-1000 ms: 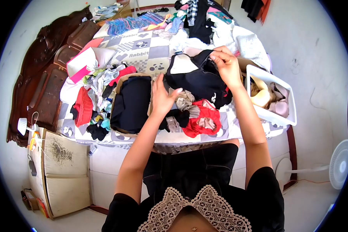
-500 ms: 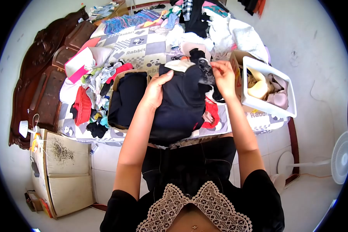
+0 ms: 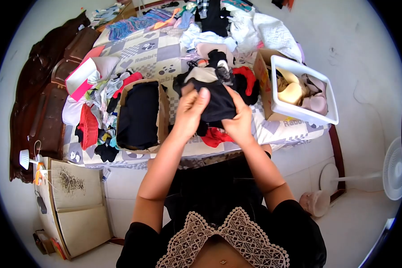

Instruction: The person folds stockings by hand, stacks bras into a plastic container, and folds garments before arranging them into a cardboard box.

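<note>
A black garment (image 3: 215, 99) hangs folded between my hands over the bed, its exact kind unclear. My left hand (image 3: 191, 110) is closed on its left edge, thumb up and fingers slightly smeared by motion. On the right edge, my right hand (image 3: 239, 119) grips with the thumb on top. Just beyond the garment lie a light beige piece of cloth (image 3: 203, 74) and dark lace clothing (image 3: 223, 73). Red cloth (image 3: 215, 137) shows beneath my hands, and another red piece (image 3: 244, 80) lies on black clothing to the right.
A cardboard box (image 3: 163, 120) holding folded black clothes stands left of my hands. To the right, a white bin (image 3: 304, 114) contains bras, beside another cardboard box (image 3: 264, 67). Mixed small clothes (image 3: 103, 107) cover the bed's left side. A white fan (image 3: 392, 167) stands at far right.
The black garment went from hanging long to a smaller folded bundle. My right hand moved down and left from the lace clothing onto the garment's right edge.
</note>
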A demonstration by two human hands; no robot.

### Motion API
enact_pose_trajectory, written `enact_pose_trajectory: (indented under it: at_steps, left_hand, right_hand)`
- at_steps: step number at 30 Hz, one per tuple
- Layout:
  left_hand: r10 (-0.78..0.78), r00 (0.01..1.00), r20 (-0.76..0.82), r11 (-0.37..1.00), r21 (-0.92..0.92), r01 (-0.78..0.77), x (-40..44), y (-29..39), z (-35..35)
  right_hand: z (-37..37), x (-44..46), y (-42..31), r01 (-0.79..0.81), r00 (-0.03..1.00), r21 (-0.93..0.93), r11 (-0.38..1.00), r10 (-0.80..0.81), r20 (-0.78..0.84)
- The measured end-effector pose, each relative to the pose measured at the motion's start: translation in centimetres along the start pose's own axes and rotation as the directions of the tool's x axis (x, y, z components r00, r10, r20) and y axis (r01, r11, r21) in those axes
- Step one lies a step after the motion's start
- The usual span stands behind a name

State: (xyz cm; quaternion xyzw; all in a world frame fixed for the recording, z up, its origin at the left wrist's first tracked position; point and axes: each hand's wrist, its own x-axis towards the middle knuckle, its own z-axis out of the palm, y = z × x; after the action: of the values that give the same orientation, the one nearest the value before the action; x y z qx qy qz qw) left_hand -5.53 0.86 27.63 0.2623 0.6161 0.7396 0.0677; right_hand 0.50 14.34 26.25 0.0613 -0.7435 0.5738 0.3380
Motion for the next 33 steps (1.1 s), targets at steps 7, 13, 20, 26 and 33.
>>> enact_pose_trajectory:
  at_steps: [7,13,20,26,33]
  left_hand:
    - [0.448,0.886,-0.123,0.588,0.787,-0.188,-0.7,-2.3,-2.4]
    - [0.561,0.811,-0.163,0.637,0.711,-0.298,-1.1,-2.0,-2.7]
    - [0.142,0.957,0.251,0.944,0.256,-0.207,-1.7,-2.1,-3.2]
    - [-0.184,0.864,0.469,0.956,-0.118,0.268,-2.8,-3.1,-4.3]
    - [-0.080,0.993,0.090,0.997,-0.007,0.081,-1.5,2.7,-5.9]
  right_hand:
    - [-5.8,3.0,-3.2,-0.457,0.888,0.531,0.714,0.328,0.323]
    - [-6.0,4.0,-2.2,-0.608,0.702,0.744,0.277,0.625,0.341]
    - [-6.2,3.9,0.6,-0.663,0.666,0.742,0.100,0.532,0.523]
    - [-4.2,2.7,3.4,-0.723,0.646,0.690,0.027,0.379,0.662]
    - [-3.9,0.5,9.2,-0.892,0.361,0.450,0.028,0.643,0.675]
